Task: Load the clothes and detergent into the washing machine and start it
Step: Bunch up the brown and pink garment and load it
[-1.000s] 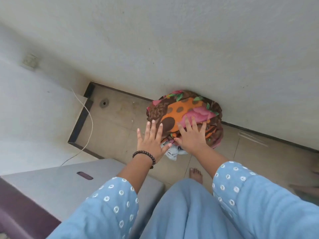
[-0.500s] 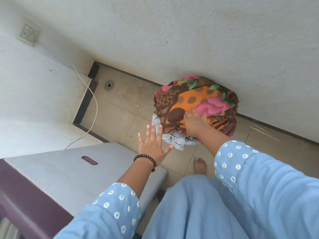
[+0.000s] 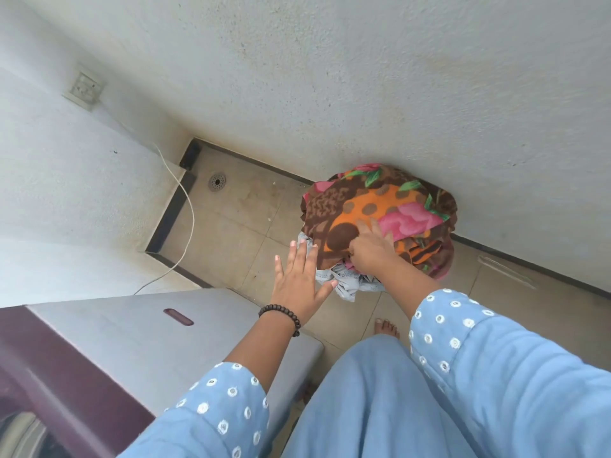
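From the head view, the person is picking up the pile of clothes (image 3: 380, 219) from the floor (image 3: 244, 226). The right hand (image 3: 370, 249) reaches out, its fingers (image 3: 363, 228) curled into the bright cloth under them. The left hand (image 3: 301, 282) is flat, fingers spread, just beside the pile. Next, I think, she must lift it over to the washing machine (image 3: 132, 342) by her left arm.

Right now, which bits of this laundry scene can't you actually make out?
- Head view: whatever holds the clothes pile, covered by the cloth.
- Right hand: fingertips buried in the fabric.
- Washing machine: cut off by the left and bottom edges; no controls visible.
- Wall socket: too small to see a plug.
- Detergent: none in view.
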